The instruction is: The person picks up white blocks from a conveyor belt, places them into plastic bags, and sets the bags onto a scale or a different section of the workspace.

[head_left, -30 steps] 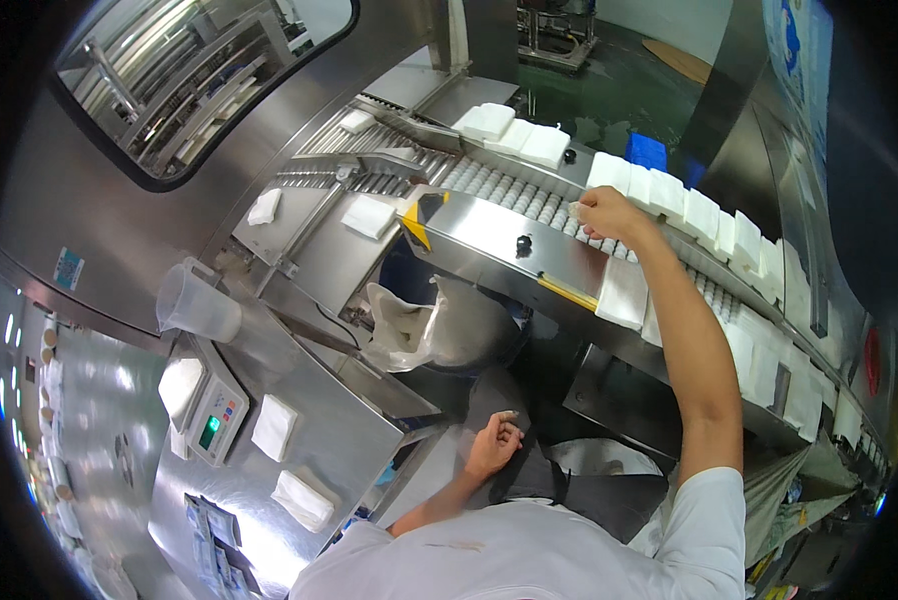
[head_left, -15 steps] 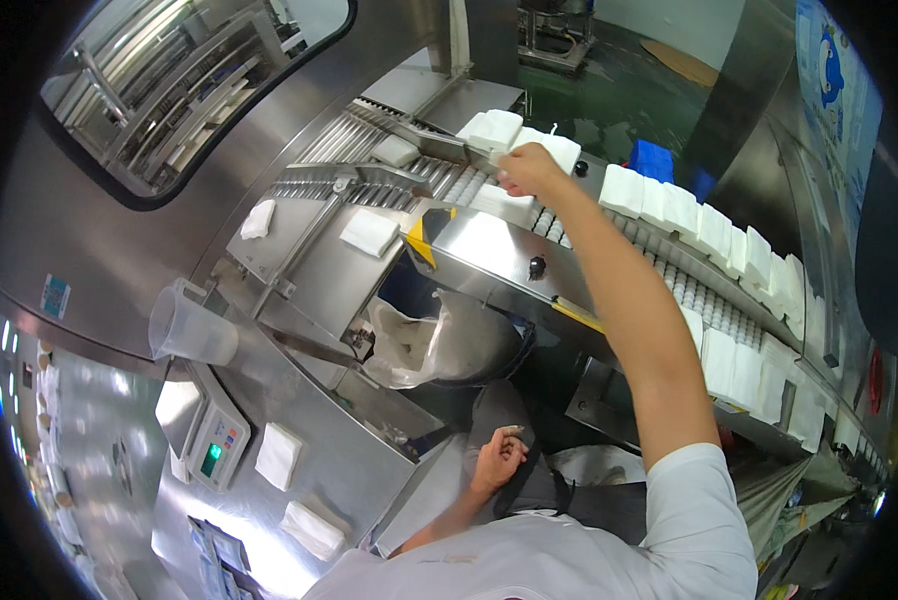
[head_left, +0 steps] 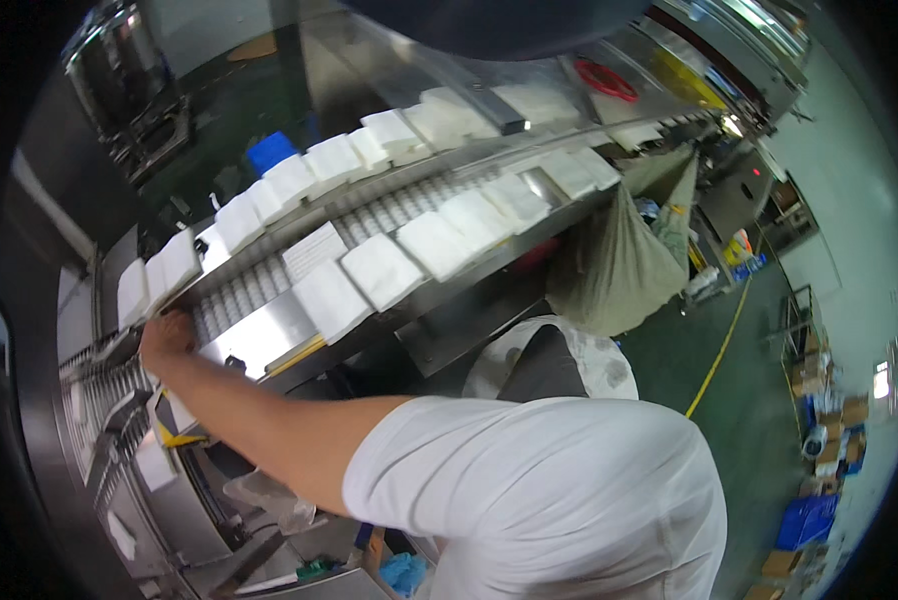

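My right hand (head_left: 169, 335) reaches to the left end of a conveyor with small white rollers (head_left: 244, 290). Its fingers look curled downward, and anything between them is hidden. Beside it, just beyond, folded white pads (head_left: 174, 262) stand at the far rail. One white pad (head_left: 314, 250) lies flat across the rollers. Along the near side sits a row of folded white pads (head_left: 382, 272), and another row (head_left: 334, 160) lines the far side. My left hand is out of view.
A metal guide with yellow edging (head_left: 294, 357) borders the near side. At the right end hangs a beige cloth bag (head_left: 619, 265). A clear plastic bag (head_left: 269, 500) lies below my forearm. Beyond the conveyor is a blue box (head_left: 271, 152); cartons (head_left: 829, 450) stand far right.
The view has swung to the right, bringing the conveyor's right end into sight. My left hand, the scale and the jug have left the picture. My right arm still reaches over the conveyor.
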A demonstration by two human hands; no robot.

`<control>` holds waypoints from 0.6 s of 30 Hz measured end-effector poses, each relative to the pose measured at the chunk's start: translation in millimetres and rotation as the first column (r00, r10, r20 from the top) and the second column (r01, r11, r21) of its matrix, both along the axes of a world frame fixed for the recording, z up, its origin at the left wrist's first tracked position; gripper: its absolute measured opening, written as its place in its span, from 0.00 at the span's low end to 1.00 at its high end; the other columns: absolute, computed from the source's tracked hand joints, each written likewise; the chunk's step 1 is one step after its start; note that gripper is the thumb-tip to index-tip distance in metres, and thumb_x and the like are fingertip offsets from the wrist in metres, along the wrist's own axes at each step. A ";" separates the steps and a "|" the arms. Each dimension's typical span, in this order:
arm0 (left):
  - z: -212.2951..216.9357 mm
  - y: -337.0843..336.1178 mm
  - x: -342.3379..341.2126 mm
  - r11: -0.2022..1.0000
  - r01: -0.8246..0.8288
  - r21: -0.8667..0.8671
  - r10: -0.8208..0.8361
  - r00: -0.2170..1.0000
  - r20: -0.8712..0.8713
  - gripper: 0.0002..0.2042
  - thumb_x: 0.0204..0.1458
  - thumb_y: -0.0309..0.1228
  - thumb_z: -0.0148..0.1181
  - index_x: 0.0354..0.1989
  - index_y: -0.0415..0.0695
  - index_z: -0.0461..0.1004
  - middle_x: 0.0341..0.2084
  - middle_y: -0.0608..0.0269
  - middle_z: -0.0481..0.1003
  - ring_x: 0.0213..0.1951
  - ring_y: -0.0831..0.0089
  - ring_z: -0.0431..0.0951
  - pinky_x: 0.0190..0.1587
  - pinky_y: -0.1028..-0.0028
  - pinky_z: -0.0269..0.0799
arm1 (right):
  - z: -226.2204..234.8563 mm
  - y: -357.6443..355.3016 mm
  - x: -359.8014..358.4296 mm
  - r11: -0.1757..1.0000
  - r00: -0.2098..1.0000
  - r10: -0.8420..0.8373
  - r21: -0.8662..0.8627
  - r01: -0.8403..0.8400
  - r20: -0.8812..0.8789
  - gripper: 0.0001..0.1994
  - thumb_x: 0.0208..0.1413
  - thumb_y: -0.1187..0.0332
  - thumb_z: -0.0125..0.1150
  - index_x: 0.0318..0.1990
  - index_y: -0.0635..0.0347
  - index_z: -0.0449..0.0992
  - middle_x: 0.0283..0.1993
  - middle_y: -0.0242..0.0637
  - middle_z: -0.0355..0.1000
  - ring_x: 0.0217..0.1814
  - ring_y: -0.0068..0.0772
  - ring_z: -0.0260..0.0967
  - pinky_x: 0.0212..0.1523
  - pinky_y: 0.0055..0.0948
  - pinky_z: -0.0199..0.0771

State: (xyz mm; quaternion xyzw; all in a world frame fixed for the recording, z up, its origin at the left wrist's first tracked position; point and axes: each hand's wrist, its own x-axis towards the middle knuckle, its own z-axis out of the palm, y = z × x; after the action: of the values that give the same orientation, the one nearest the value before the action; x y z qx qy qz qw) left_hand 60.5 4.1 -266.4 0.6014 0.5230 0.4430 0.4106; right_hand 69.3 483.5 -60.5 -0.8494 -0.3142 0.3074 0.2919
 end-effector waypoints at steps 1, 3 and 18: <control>-2.6 0.0 -4.5 0.998 -0.055 0.009 0.055 0.998 -0.001 0.13 0.63 0.19 0.54 0.56 0.38 0.70 0.36 0.55 0.81 0.34 0.72 0.83 0.38 0.73 0.81 | 10.0 -21.1 -24.6 0.999 0.999 0.037 -0.006 -0.037 -0.038 0.15 0.64 0.67 0.55 0.52 0.63 0.83 0.61 0.51 0.74 0.63 0.56 0.70 0.48 0.50 0.84; 2.7 3.6 8.4 0.996 0.066 0.064 -0.067 0.998 0.018 0.13 0.64 0.19 0.54 0.56 0.38 0.70 0.37 0.54 0.81 0.35 0.72 0.83 0.39 0.73 0.81 | -3.7 -0.5 36.5 0.961 0.964 -0.262 0.074 0.265 -0.044 0.16 0.61 0.66 0.59 0.51 0.64 0.83 0.59 0.53 0.75 0.61 0.54 0.73 0.48 0.46 0.85; 160.6 21.0 15.7 0.902 0.420 -0.105 -0.198 0.616 0.763 0.25 0.70 0.48 0.50 0.64 0.38 0.67 0.44 0.49 0.80 0.42 0.63 0.82 0.49 0.64 0.79 | 129.9 -310.7 228.9 0.402 0.541 0.841 0.635 -0.660 0.030 0.17 0.61 0.66 0.71 0.48 0.61 0.69 0.40 0.34 0.76 0.41 0.20 0.71 0.43 0.28 0.73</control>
State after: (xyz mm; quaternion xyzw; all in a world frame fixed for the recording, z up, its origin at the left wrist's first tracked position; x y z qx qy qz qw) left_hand 76.2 25.1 -105.8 0.3903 0.2557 0.4921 0.7349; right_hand 298.2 172.8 69.4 -0.4226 -0.6952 0.4178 0.4045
